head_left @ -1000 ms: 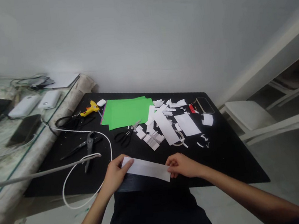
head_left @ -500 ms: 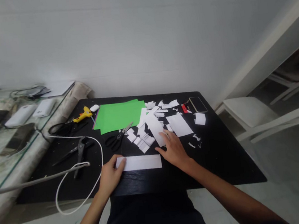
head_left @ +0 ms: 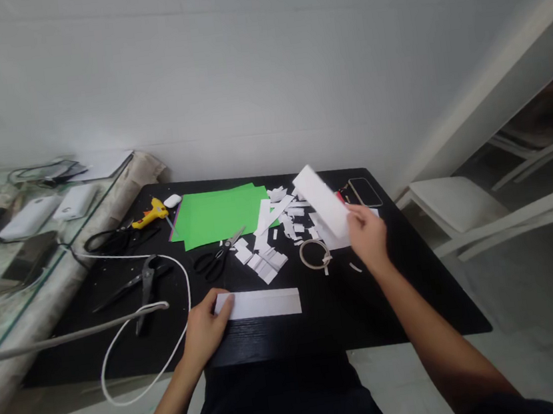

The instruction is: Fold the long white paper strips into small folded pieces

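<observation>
My left hand [head_left: 205, 328] grips the left end of a long white paper strip [head_left: 265, 303] near the table's front edge, thumb on top. Raised over the right side of the table, my right hand [head_left: 369, 236] pinches the lower end of a second white paper piece [head_left: 322, 201], which tilts up to the left. Beneath and beside it lie a white sheet [head_left: 334, 240], partly covered, and a beige ring [head_left: 314, 255], perhaps a roll of tape. Many small paper scraps [head_left: 268, 262] are scattered between the hands and the green sheets [head_left: 222, 215].
Black-handled scissors [head_left: 218, 256] lie left of the scraps. A yellow glue gun [head_left: 153, 212], pliers [head_left: 148, 286] and a looped white cable [head_left: 186, 292] occupy the left side. A phone [head_left: 365, 192] rests at the back right. A white chair [head_left: 458, 205] stands right of the table.
My right hand has lifted the white paper piece off the scraps and carried it right, uncovering the beige ring. My left hand stays on the strip.
</observation>
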Available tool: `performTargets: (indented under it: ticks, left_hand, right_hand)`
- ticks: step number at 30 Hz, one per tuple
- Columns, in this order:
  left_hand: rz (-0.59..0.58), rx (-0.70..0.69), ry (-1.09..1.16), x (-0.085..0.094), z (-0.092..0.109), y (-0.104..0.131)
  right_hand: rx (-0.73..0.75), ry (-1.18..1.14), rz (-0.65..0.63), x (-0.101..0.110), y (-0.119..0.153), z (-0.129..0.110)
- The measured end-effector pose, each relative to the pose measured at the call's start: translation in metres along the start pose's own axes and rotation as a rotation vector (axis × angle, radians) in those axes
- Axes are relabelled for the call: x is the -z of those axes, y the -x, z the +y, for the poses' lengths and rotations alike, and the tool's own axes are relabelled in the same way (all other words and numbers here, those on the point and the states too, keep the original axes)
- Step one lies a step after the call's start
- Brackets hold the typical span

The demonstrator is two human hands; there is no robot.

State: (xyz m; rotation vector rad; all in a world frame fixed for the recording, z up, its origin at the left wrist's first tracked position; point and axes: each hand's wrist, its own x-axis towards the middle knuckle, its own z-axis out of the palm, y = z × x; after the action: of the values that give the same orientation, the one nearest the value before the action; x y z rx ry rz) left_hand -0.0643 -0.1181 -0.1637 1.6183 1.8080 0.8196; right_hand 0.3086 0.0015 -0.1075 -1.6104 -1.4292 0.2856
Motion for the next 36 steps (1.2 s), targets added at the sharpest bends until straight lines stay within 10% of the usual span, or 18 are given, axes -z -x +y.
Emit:
performTargets:
  ticks: [7,15,29,36]
  left_hand:
    - [0.002,-0.015,0.002,0.001,0.000,0.000]
    - [0.010,-0.033,-0.002,0.001,-0.002,0.000]
    - [-0.005,-0.012,-0.020,0.001,0.000,0.000]
    - [0.004,0.020,-0.058,0.000,-0.001,0.001]
  right_hand:
    - [-0.228,-0.586,0.316,0.032,-0.029,0.011]
    - [-0.610,-0.979,0.043,0.050,-0.046,0.015]
    - [-0.538,-0.401,-0.435,0.003,0.011,0.012]
    - [-0.297,0.074,-0.228,0.041,-0.078,0.048]
